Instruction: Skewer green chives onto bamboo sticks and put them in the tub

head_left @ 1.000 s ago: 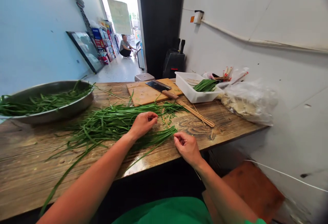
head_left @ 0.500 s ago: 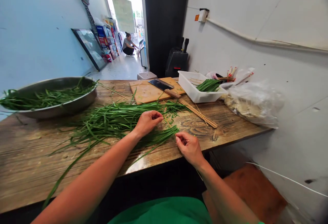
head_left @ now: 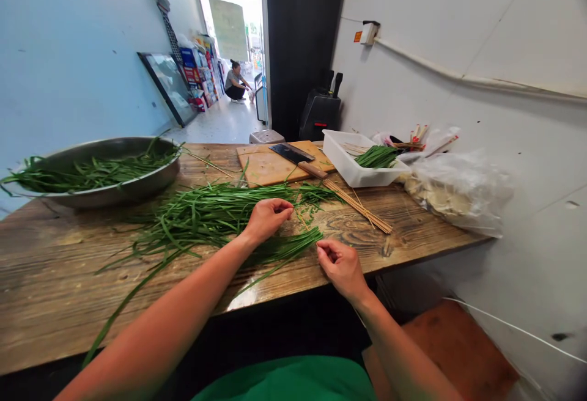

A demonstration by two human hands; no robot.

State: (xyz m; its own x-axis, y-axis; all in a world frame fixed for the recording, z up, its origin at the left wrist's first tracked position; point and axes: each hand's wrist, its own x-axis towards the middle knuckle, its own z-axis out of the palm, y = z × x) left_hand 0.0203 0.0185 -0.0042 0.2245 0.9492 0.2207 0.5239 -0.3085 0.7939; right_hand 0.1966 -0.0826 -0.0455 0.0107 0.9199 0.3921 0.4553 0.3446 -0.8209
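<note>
My left hand [head_left: 269,219] hovers over the loose garlic chives [head_left: 202,211], thumb and fingers pinched together. A thin stick [head_left: 301,217] lies just beyond its fingertips; whether the fingers touch it I cannot tell. My right hand [head_left: 340,264] is curled closed at the table's front edge, its fingertips beside the cut ends of a smaller, aligned bunch of chives [head_left: 293,247]. Anything inside either pinch is too small or hidden to make out. Bamboo skewers [head_left: 360,206] lie in a bundle behind my right hand, close to short chive pieces [head_left: 316,193].
A metal bowl [head_left: 137,190] of chives stands at left. A cleaver [head_left: 293,155] rests on the cutting board [head_left: 259,169]. Further right are a white plastic bin [head_left: 358,176] with chives and a clear bag [head_left: 452,193] of pale food. Another person [head_left: 236,83] squats near the doorway.
The scene has shifted a little to the right in view. Both hands keep nearly the same pose and place beside the chives.
</note>
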